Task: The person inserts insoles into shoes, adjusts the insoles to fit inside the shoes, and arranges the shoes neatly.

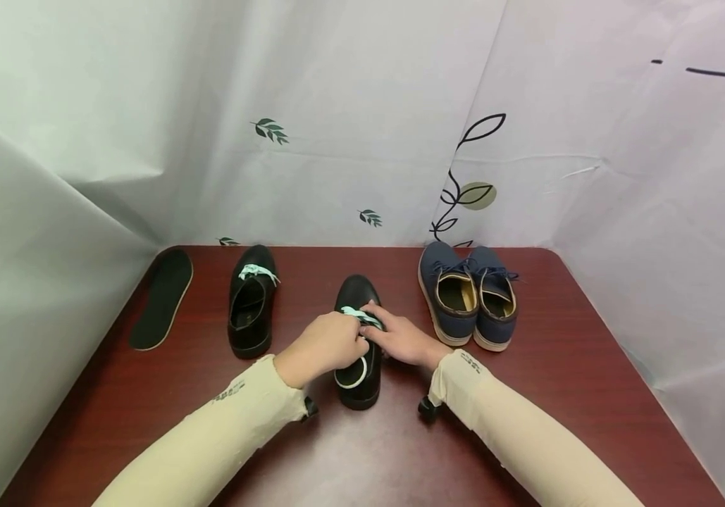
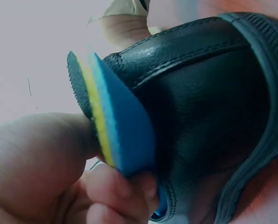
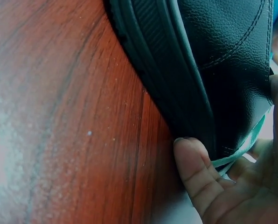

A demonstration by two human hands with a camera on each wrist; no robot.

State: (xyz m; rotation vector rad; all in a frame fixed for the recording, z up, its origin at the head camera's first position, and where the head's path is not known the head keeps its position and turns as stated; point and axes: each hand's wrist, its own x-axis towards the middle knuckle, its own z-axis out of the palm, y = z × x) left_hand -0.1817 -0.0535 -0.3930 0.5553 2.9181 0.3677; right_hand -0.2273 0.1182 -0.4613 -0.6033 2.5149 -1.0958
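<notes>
Pinching a blue-backed insole point(image 2: 129, 130), the left hand point(image 1: 329, 343) has it only partly inside the middle black shoe point(image 1: 357, 289), which the right hand point(image 1: 403, 339) grips; another insole point(image 1: 162, 299) lies on the table point(image 1: 311, 282)

Insole point(image 2: 129, 126) partly hidden by left hand point(image 1: 326, 345), sleeve print point(image 1: 471, 362) too small to read; right hand point(image 1: 401, 341) cropped in right wrist view.
</notes>
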